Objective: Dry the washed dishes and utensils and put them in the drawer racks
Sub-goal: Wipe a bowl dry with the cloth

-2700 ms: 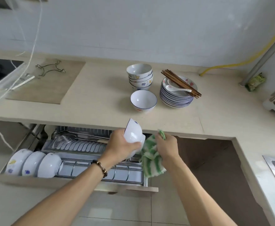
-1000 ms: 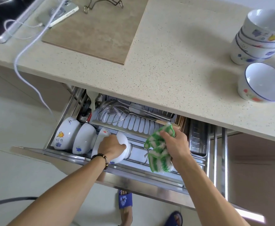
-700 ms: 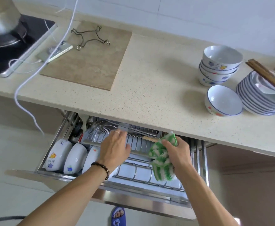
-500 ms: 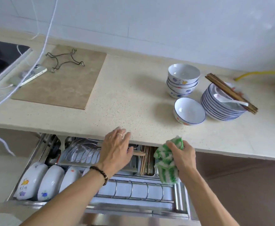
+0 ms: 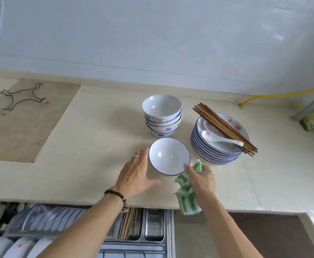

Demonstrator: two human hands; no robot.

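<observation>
Counter (image 5: 89, 146) holds single bowl (image 5: 169, 155), stacked bowls (image 5: 161, 116), chopstick-topped plates (image 5: 217, 151).

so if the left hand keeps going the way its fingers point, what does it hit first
Most likely the lone bowl. The left hand lies open, fingertips right beside the bowl's left rim. It could slide just past that rim; depth is hard to judge.

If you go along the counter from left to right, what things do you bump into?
Wire trivet → left hand → single bowl → plate stack topped with chopsticks and spoon → yellow hose.
</observation>
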